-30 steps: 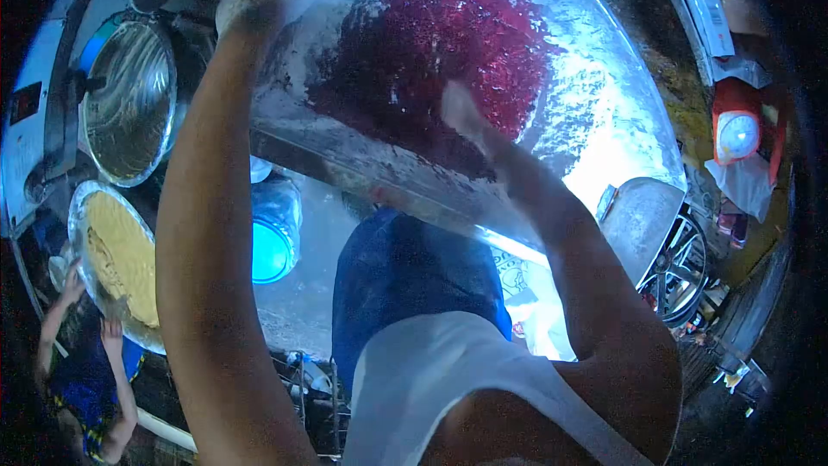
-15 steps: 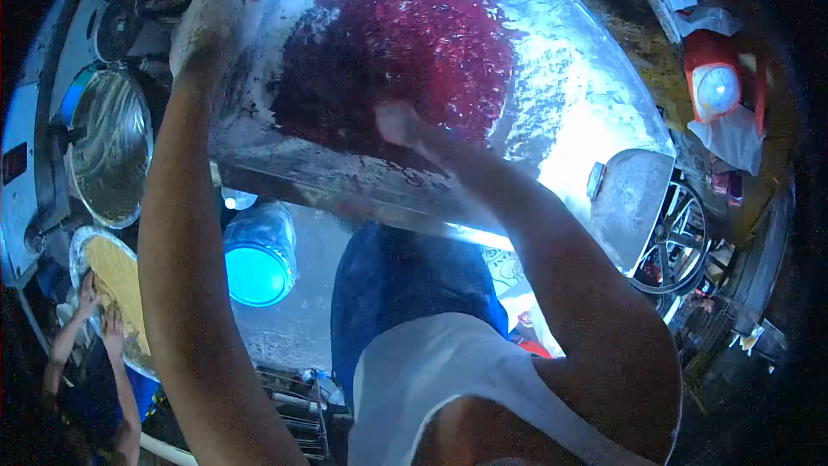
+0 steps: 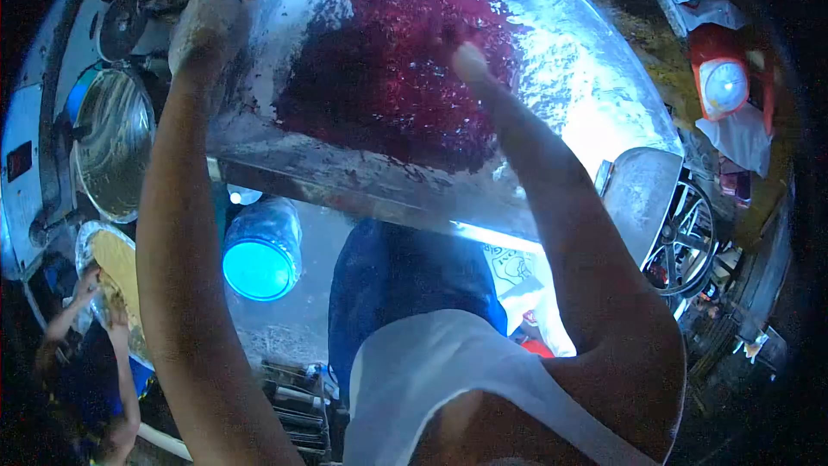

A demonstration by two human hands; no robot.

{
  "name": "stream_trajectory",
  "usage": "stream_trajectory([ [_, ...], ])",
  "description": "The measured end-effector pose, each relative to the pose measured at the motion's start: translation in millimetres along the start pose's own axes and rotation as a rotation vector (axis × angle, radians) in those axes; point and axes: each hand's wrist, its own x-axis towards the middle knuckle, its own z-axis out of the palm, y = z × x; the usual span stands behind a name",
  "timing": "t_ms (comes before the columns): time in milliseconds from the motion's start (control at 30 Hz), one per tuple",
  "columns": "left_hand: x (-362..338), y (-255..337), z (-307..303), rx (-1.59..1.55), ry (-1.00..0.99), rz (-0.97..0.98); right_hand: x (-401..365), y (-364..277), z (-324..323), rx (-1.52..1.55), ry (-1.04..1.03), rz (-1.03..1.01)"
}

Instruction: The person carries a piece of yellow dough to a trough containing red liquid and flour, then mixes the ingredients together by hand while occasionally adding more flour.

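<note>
A dark red, wet-looking layer (image 3: 388, 78) is spread over a shiny metal work surface (image 3: 319, 160). Over the right part of this layer is my right hand (image 3: 470, 62), blurred and seemingly closed; whether anything is in it cannot be made out. My left hand (image 3: 207, 22) rests at the upper left edge of the surface, pale and dusty-looking, its fingers bent around something dark at the edge that is too unclear to name.
A blue-lidded drum (image 3: 260, 269) stands below the surface, a round metal pan (image 3: 114, 142) at left. Another person's hands touch a tray of yellow material (image 3: 116, 272). On the right are a spoked handwheel (image 3: 681, 237) and a red dial scale (image 3: 724, 88).
My right hand has moved up and to the right across the red layer. My left hand has stayed nearly in place. The view has shifted slightly.
</note>
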Motion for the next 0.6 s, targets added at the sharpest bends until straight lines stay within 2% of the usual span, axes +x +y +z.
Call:
stream_trajectory([
  [100,-2,3,-2,0.001,0.02,-0.005,26,-70,82,0.362,0.623,-0.396],
  [133,-2,-1,1,0.005,0.014,-0.005,3,-76,69,0.086,0.743,-0.57],
  [233,3,-9,6,-0.07,0.072,0.089,-84,-107,1,-0.188,1.181,-0.544],
  [367,7,-16,16,0.063,0.042,0.014,-109,-47,27,0.456,0.383,-0.033],
  [400,2,-13,13,0.01,0.053,0.026,-118,-23,3,0.399,0.264,0.016],
  [467,-1,-8,7,-0.049,0.071,0.036,-131,19,-22,0.595,0.282,0.008],
  [500,-1,-6,5,-0.026,0.043,0.019,-131,30,-19,0.6,0.278,0.008],
  [600,2,-3,8,-0.042,0.034,-0.017,-132,2,22,0.47,0.238,-0.078],
])
